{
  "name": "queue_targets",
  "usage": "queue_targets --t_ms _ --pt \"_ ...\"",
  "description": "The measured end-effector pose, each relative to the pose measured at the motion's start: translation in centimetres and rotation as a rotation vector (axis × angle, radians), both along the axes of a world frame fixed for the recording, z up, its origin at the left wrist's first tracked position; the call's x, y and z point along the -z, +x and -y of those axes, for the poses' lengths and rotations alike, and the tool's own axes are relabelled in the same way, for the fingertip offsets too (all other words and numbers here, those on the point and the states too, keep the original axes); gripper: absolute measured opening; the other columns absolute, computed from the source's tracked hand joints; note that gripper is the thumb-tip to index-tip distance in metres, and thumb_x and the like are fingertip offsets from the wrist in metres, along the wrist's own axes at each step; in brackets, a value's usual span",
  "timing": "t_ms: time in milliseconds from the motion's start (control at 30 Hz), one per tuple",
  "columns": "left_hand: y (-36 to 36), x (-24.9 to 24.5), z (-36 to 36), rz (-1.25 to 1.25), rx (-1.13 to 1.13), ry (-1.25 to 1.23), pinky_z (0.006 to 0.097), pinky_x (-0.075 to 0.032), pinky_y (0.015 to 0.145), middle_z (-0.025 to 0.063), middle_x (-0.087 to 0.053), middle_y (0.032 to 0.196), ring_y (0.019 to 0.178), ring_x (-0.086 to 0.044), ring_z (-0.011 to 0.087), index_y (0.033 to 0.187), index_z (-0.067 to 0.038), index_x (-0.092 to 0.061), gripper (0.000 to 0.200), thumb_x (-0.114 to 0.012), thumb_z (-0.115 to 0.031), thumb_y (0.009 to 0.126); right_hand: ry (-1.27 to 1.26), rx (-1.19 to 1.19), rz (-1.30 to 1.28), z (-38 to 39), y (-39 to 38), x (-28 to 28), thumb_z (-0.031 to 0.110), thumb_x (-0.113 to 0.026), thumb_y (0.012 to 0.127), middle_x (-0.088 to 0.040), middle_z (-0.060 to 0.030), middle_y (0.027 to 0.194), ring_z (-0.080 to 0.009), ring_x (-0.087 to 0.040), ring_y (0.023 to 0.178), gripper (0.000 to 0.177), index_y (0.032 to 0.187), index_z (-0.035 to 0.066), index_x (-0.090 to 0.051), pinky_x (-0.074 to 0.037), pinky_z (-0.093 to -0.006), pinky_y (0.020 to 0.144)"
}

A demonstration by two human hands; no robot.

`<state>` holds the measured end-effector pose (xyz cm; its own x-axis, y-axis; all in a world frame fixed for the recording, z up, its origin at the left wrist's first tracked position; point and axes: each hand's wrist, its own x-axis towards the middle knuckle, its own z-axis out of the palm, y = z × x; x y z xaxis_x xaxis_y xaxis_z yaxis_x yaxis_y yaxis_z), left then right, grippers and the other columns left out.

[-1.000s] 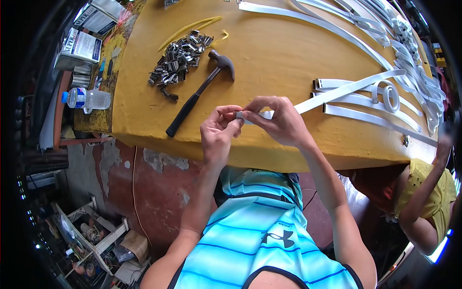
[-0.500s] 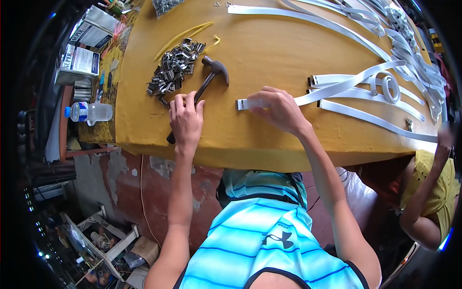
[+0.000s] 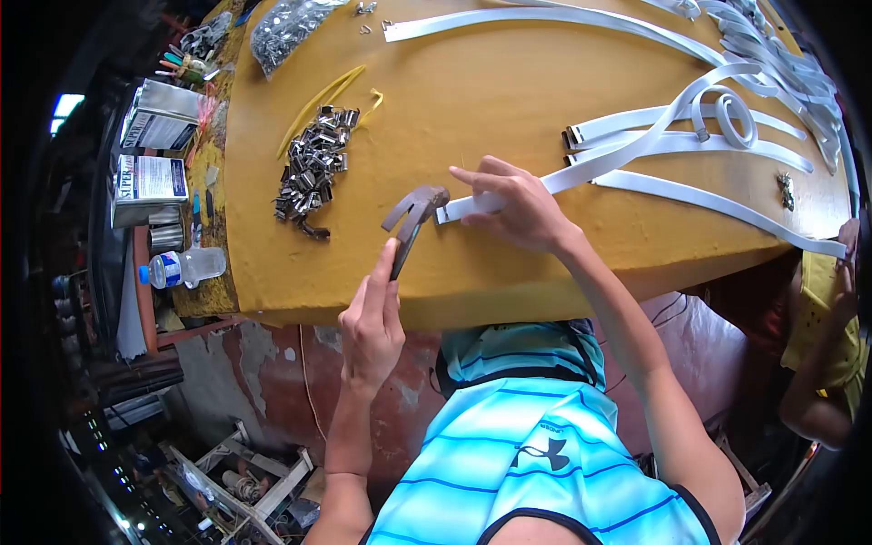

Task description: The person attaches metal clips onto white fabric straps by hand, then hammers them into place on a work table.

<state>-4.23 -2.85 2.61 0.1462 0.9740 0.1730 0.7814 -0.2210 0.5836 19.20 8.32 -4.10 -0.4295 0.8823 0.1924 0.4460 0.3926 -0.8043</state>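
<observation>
Hammer (image 3: 406, 238) in left hand (image 3: 371, 329), fist closed round the low end of the handle, steel head (image 3: 416, 205) at 1 o'clock from the fist and right at the clipped end (image 3: 444, 215) of a white strap (image 3: 627, 154). Heap of loose metal clips (image 3: 312, 173) at 10 o'clock from the head, well apart. Clipped end at 3 o'clock from the head, touching or nearly so; hard to tell which. Right hand (image 3: 518, 207) at 3 o'clock from that end, fingers spread flat and pressing the strap onto the yellow table (image 3: 509, 82), not pinching.

Likely trouble:
- Fingertips (image 3: 468, 174) just beside the striking spot, so a bruised finger from any blow drifting toward 3 o'clock.
- A clip bent askew or knocked loose by a slanted strike.
- Strap skidding toward 3 o'clock under too light a press.
- Grip far down the handle from the head, hence looser aim.
</observation>
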Motion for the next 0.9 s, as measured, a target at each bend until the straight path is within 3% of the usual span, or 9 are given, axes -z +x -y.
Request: queue_targets --t_ms 167,233,567,633,767,800,833,900 --pt "0.1 2.8 0.3 -0.129 0.069 0.053 0.0424 -0.046 0.055 0.0144 -0.053 0.073 0.056 -0.053 0.0305 0.147 -0.013 -0.048 0.059 -0.057 0.005 0.091 0.0 0.01 -0.015 0.0 0.0 0.7 0.01 -0.081 0.074 -0.061 -0.0078 0.096 -0.0281 -0.062 0.088 0.057 0.129 0.012 -0.064 -0.051 -0.0386 0.079" --pt "0.4 3.4 0.1 -0.174 0.028 -0.031 0.0437 -0.045 0.055 0.0145 -0.054 0.074 0.056 -0.054 0.0307 0.147 -0.014 -0.047 0.059 -0.058 0.004 0.092 -0.02 0.004 -0.016 -0.2 0.0 0.7 0.01 -0.081 0.074 -0.061 -0.0076 0.097 -0.0281 -0.063 0.088 0.056 0.128 0.011 -0.065 -0.051 -0.0385 0.078" --pt "0.6 4.1 -0.9 -0.018 -0.044 0.015 0.0449 -0.045 0.058 0.0139 -0.051 0.072 0.058 -0.054 0.0305 0.146 -0.019 -0.049 0.054 -0.057 -0.002 0.095 0.014 0.01 -0.018 -0.3 0.2 0.9 0.009 -0.079 0.077 -0.063 -0.0076 0.096 -0.0282 -0.064 0.087 0.042 0.118 0.01 -0.07 -0.052 -0.0376 0.077" --pt "0.3 4.3 -2.0 -0.12 -0.187 0.06 0.0382 -0.044 0.06 0.0164 -0.053 0.074 0.06 -0.048 0.0291 0.143 -0.014 -0.053 0.049 -0.053 0.002 0.097 0.046 -0.024 -0.06 -0.1 0.3 1.4 0.008 -0.078 0.078 -0.063 -0.0075 0.096 -0.0283 -0.065 0.086 0.033 0.11 0.01 -0.073 -0.053 -0.0377 0.075" --pt "-2.0 7.2 -5.6 -0.233 -0.296 0.168 0.0408 -0.047 0.064 0.0132 -0.058 0.081 0.067 -0.056 0.0292 0.135 -0.015 -0.061 0.038 -0.058 -0.009 0.097 0.003 -0.035 -0.058 0.1 0.3 0.8 0.009 -0.079 0.077 -0.063 -0.0074 0.097 -0.028 -0.065 0.085 0.025 0.102 0.011 -0.074 -0.054 -0.0376 0.072" --pt "-1.7 6.6 -6.2 -0.277 -0.357 0.189 0.0413 -0.049 0.073 0.0115 -0.062 0.089 0.08 -0.06 0.0286 0.129 -0.013 -0.064 0.034 -0.062 -0.011 0.095 0.017 -0.034 -0.049 0.1 0.3 0.8 0.009 -0.079 0.078 -0.063 -0.0073 0.097 -0.0276 -0.066 0.085 0.024 0.101 0.011 -0.074 -0.054 -0.037 0.072" --pt "-1.3 6.0 -6.8 -0.269 -0.35 0.194 0.0413 -0.049 0.073 0.0115 -0.062 0.089 0.08 -0.06 0.0286 0.129 -0.013 -0.064 0.034 -0.062 -0.011 0.095 0.028 -0.031 -0.039 0.1 0.3 0.8 0.009 -0.079 0.078 -0.064 -0.0073 0.098 -0.0273 -0.066 0.084 0.023 0.1 0.011 -0.074 -0.054 -0.0365 0.071" --pt "-0.3 4.3 -7.3 -0.3 -0.242 0.566 0.0394 -0.048 0.079 0.0075 -0.062 0.095 0.089 -0.058 0.0279 0.12 -0.013 -0.07 0.029 -0.066 -0.01 0.091 0.048 -0.014 -0.037 0.2 0.3 1.0 0.009 -0.079 0.078 -0.064 -0.0073 0.098 -0.0274 -0.066 0.085 0.023 0.1 0.011 -0.074 -0.054 -0.0363 0.071"
